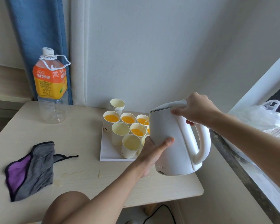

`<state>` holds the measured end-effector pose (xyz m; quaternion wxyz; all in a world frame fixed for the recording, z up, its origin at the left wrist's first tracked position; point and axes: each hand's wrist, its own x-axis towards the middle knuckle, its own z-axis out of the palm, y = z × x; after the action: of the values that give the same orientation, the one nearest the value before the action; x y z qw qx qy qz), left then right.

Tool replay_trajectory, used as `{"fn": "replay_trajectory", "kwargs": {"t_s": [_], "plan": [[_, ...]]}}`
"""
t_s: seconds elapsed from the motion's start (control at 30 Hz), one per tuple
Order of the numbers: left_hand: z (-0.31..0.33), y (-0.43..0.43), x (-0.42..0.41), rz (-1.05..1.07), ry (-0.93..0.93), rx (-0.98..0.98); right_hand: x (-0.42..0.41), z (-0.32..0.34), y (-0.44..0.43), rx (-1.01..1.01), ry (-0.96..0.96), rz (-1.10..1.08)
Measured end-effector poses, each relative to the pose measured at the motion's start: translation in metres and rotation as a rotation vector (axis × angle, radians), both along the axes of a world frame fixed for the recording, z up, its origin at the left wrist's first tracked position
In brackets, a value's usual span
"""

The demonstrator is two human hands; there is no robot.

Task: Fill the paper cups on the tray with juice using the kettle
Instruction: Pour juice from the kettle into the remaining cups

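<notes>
Across the lower half of the frame spreads the pale wooden table [87,183], and right of centre, lifted clear of it, is the white kettle [173,143], tipped over to the left. Upper left, a blue curtain [39,38] hangs behind a big capped juice bottle [50,84], whose lower part is see-through. Low at the left a grey and purple cloth [31,170] lies crumpled on the tabletop. Centre frame, the white tray [110,152] sits flat on the table, crowded with paper cups [130,150].

Right hand [197,110] up top: fingers wrapped round the kettle's handle, thumb laid forward by the lid. Left hand [153,151] lower down, thumb pressed on the kettle's near side, its other fingers gone round the far side, out of sight.

Behind the tray stands a short stack of spare cups [117,105]. Three back-row cups show orange juice; two nearer ones on the left look unfilled. And a thin stream of juice [145,125] runs from the spout into the middle cup [137,131].
</notes>
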<state>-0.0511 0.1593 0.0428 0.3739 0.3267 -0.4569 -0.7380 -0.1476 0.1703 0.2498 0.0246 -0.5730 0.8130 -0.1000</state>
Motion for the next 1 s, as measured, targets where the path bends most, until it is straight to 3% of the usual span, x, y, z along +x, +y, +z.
{"fn": "replay_trajectory", "kwargs": {"t_s": [1.0], "plan": [[-0.0006,-0.0004,-0.0003,0.007,0.009,0.01,0.0016,-0.0004,-0.0035,0.013,0.029,0.011]]}}
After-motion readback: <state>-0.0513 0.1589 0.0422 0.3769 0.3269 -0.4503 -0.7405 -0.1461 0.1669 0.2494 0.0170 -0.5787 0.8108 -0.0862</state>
